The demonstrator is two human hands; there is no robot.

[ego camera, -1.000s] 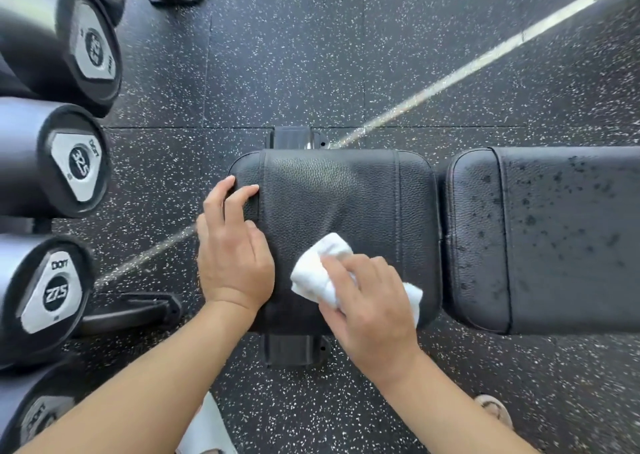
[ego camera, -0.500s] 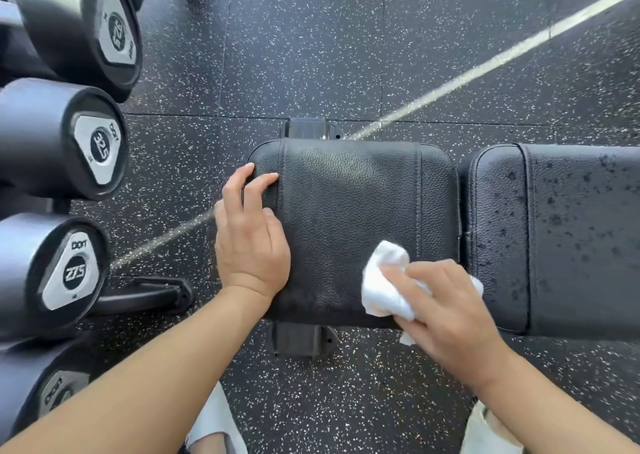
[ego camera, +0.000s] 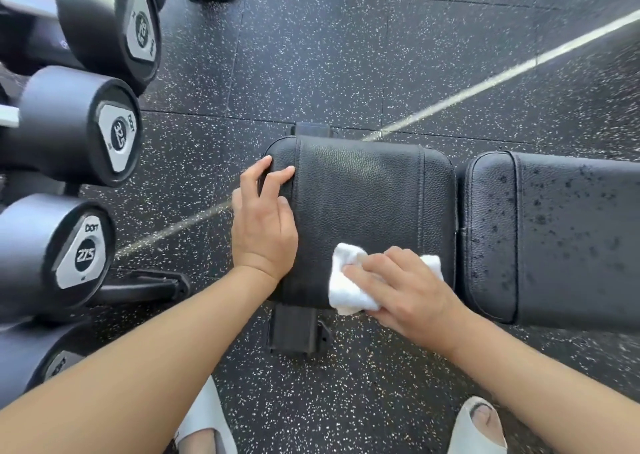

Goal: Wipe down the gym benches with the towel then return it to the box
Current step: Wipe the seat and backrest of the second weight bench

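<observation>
A black padded gym bench stands across the view. Its seat pad (ego camera: 363,193) looks wiped and evenly dark. Its back pad (ego camera: 571,238) to the right is speckled with dark droplets. My right hand (ego camera: 408,287) grips a bunched white towel (ego camera: 346,283) and presses it on the seat pad's near edge. My left hand (ego camera: 263,225) rests flat on the seat pad's left edge, its fingers straight. No box is in view.
Several large black dumbbells (ego camera: 79,127) lie on a rack along the left side, close to the bench. The bench's black frame foot (ego camera: 294,329) sticks out toward me. My feet in white slippers (ego camera: 478,426) stand on the speckled rubber floor.
My right hand swept the towel to the right across the seat pad, then back left along its near edge. My left hand stayed on the pad's left edge.
</observation>
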